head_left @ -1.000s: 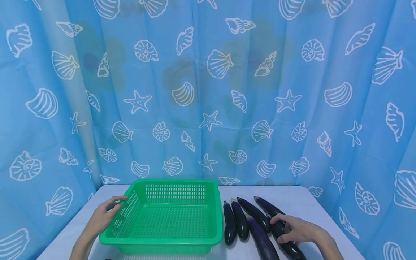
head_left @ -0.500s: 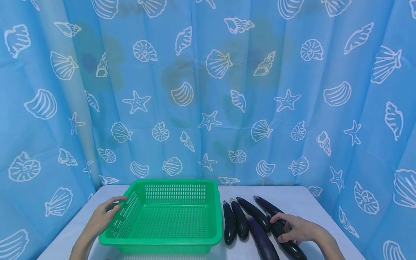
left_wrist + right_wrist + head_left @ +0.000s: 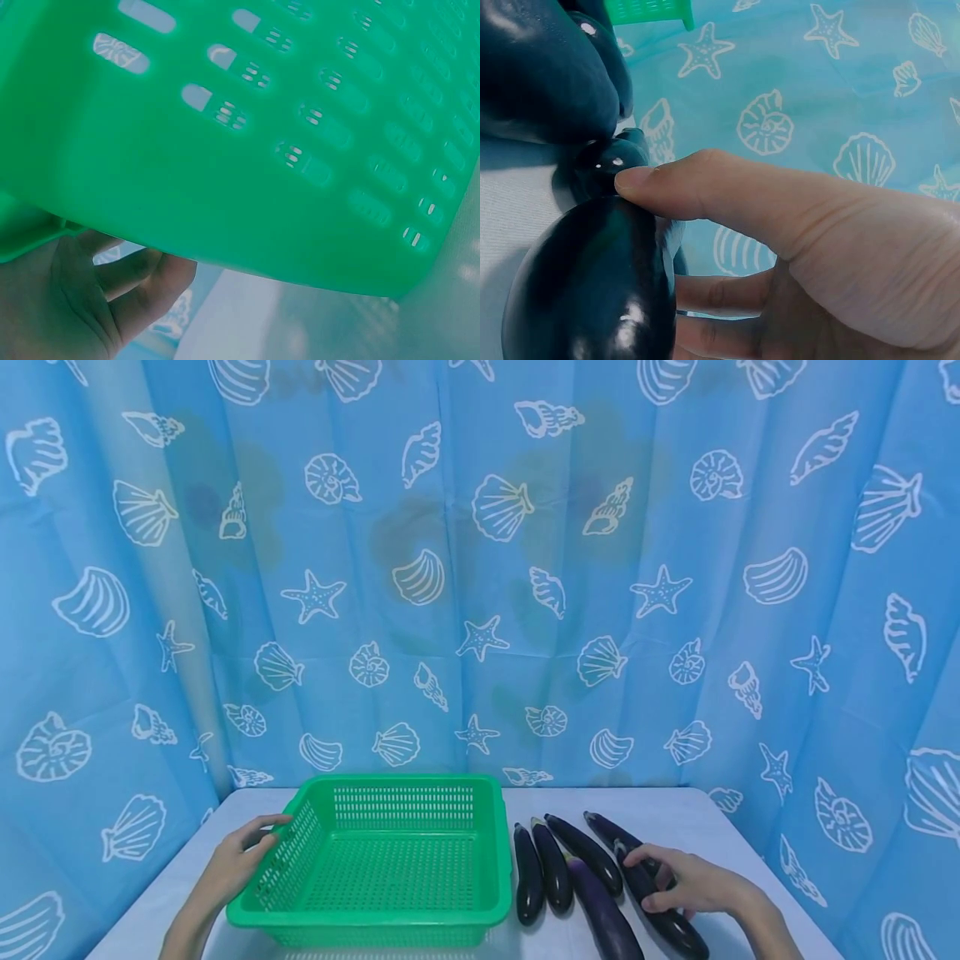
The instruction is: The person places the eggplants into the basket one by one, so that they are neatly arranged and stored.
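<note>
At the left of the table, my left hand [image 3: 238,858] holds the left rim of a green plastic basket [image 3: 371,917]; in the left wrist view its bent fingers lie against the edge of the basket wall [image 3: 150,150]. On the right side, my right hand [image 3: 693,881] grips a glossy dark eggplant [image 3: 663,922], thumb on the near side and fingers on the other. The right wrist view shows the thumb pressed on this eggplant [image 3: 592,292], with the fingertips hidden behind it. Another dark eggplant [image 3: 607,828] lies just behind, partly covered by the hand.
Between basket and right hand lie several more eggplants: slim dark ones [image 3: 529,881] [image 3: 556,872], one slanting [image 3: 588,852], and a longer purple one [image 3: 606,914]. They rest on a white-covered table [image 3: 675,810]. A blue shell-patterned curtain [image 3: 465,693] encloses the back and sides.
The stem end of the eggplant in my right hand has risen slightly, and that hand has shifted a little with it. My left hand stays at the basket rim.
</note>
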A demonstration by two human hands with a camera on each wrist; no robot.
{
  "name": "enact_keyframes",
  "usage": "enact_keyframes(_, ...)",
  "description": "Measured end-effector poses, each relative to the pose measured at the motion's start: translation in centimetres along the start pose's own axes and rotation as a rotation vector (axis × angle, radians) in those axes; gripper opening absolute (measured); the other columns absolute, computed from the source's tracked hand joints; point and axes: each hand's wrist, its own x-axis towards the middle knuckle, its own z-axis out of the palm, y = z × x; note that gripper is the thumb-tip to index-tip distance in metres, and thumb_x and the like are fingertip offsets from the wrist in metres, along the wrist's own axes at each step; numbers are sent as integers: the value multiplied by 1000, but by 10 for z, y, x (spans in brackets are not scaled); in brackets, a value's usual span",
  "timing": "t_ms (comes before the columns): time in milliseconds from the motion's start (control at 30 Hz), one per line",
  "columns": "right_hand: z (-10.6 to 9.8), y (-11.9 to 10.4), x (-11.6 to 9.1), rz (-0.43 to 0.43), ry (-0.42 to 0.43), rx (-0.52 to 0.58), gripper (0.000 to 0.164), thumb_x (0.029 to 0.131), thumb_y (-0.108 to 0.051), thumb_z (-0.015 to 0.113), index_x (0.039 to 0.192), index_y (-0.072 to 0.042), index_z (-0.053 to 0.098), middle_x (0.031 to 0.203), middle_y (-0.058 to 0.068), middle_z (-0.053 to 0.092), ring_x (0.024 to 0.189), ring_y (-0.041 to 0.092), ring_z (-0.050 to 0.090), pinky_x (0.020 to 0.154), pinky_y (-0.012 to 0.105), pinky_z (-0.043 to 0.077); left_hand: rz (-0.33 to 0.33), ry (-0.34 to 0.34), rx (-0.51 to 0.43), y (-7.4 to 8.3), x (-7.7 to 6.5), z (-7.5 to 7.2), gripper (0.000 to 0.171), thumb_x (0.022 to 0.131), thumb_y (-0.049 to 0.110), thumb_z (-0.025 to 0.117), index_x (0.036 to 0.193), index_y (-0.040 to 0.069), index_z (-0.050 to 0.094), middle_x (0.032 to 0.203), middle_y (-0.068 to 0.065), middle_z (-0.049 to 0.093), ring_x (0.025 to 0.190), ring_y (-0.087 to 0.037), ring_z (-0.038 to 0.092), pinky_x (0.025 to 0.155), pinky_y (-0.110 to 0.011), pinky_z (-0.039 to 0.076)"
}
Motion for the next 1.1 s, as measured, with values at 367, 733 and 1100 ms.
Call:
enact_keyframes(367,-2,0,0,-34,8,-4,57,87,-20,73,138,-9,48,96,12,61,82,24,60,62,44,62,42,16,-5,-5,-1,2,50,104,42,44,140,8,53,146,-31,44,126,-51,50,98,-59,52)
enact_keyframes(733,-4,-3,-2,-100,74,-41,59,88,-22,72,140,-9,47,100,13,62,76,24,61,62,39,59,55,19,-21,-6,-2,1,49,104,39,45,140,7,52,144,-31,46,125,-51,52,96,-58,54)
enact_keyframes(1100,-5,-4,1,-128,156,-104,60,88,-25,72,141,-12,48,99,11,64,79,23,61,62,35,56,52,19,-27,-4,-2,2,49,104,40,45,140,7,52,144,-30,47,124,-49,53,96,-55,55)
